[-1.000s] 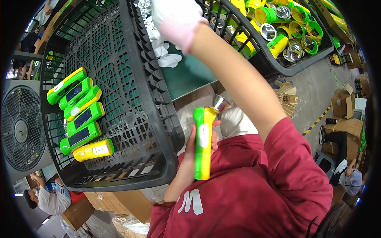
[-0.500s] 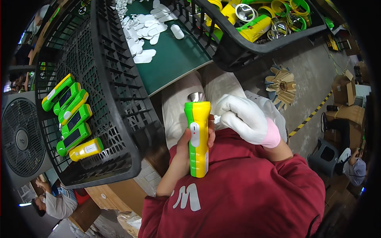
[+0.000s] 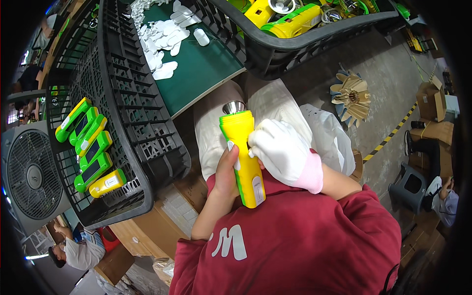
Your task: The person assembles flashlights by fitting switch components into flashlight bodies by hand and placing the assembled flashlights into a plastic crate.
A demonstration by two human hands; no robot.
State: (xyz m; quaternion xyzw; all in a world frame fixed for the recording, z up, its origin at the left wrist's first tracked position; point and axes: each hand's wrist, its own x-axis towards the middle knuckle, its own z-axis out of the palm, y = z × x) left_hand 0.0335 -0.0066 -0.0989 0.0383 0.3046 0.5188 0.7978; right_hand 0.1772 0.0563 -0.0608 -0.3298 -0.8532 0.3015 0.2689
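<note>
My bare left hand (image 3: 227, 174) wraps round the body of a yellow-and-green flashlight (image 3: 245, 147), thumb lying along its side. The flashlight's wide head points away from me, and a shiny cone-shaped reflector (image 3: 233, 106) shows just beyond its rim. A pale label sits near the tail end. My right hand (image 3: 280, 150), in a white glove with a pink cuff, is closed with its fingertips against the flashlight's right side. Whatever those fingers pinch is hidden by the glove.
Left, a black plastic basket (image 3: 142, 194) holds several green-and-yellow flashlights (image 3: 93, 172). Loose white plastic pieces (image 3: 164, 37) lie on a green tabletop (image 3: 196, 73). Another black basket (image 3: 305, 45) at the top holds flashlight parts. A fan (image 3: 33, 176) stands far left; other people sit at both sides.
The flashlight has turned about its length, so its yellow side faces up and the switch has moved out of sight. My right hand has come left against its body.
</note>
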